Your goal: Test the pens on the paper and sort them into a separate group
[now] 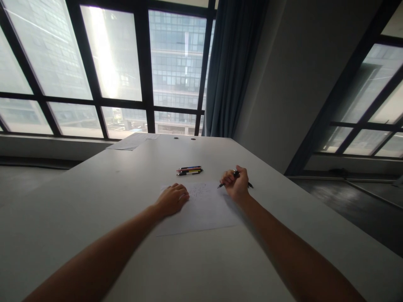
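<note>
A white sheet of paper (201, 216) lies on the table in front of me, with small dark handwriting across its upper part. My left hand (173, 199) rests flat on the left side of the sheet, fingers stretched out and holding nothing. Over the sheet's upper right, my right hand (236, 183) is closed around a dark pen (222, 185). The pen's tip points down and left, close to the paper; whether it touches cannot be made out. Just beyond the sheet lies a small bunch of pens (189, 170) in several colours.
The long white table (201, 155) stretches away toward the windows (176, 63). Other papers (127, 143) lie at its far left edge. Two dark round grommets (193, 139) sit near the far end. A blue curtain (234, 71) hangs behind, beside a wall on the right.
</note>
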A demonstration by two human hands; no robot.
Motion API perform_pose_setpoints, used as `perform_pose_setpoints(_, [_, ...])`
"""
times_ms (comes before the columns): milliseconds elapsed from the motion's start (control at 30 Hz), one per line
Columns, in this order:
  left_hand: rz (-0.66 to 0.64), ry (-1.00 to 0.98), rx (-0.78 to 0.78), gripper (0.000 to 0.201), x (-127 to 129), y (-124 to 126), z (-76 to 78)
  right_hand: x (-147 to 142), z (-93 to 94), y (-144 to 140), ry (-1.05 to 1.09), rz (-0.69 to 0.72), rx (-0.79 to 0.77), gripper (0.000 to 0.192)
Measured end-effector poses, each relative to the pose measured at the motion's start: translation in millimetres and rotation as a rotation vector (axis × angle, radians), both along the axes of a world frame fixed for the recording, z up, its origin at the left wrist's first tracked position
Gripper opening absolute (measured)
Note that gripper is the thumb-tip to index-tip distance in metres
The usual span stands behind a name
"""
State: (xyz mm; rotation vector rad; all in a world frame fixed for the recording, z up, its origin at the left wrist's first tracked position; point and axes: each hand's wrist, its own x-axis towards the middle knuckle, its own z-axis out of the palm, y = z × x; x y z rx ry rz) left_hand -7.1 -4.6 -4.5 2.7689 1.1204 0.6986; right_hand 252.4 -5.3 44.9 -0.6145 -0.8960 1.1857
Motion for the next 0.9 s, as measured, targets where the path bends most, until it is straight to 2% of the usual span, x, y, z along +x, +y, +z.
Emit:
perform_pose_setpoints(167, [0.0,-0.004,0.001,0.025,-1.2,0.4,-0.8,3.7,5.6,-4.1,0.155,0.077,-0.049,0.059])
perform_pose_setpoints(300, [0.013,-0.005,-0.006,0.024,-0.7,0.2,-1.0,5.0,9.9,-7.8,0.147,0.1,-0.055,0.061])
perform_pose_setpoints(433, [0.015,-0.003,-0.015,0.025,0.0,-0.7,-0.2,4.9,9.8,-8.2,0.021,0.036,-0.041,0.057])
perform_pose_setpoints(567, [0.016,-0.008,-0.015,0.025,0.1,-1.8,0.4,2.4,10.5,-9.3,-0.217,-0.076,0.029,0.063])
perform_pose_setpoints(667, [0.008,-0.025,-0.012,0.023,0.4,-2.3,0.3,1.2,10.7,-10.1,-0.302,-0.089,0.053,0.066])
perform_pose_setpoints(900, [0.017,-0.016,-0.017,0.022,1.4,-3.6,0.7,4.3,4.8,-4.6,-0.099,-0.092,0.037,0.058])
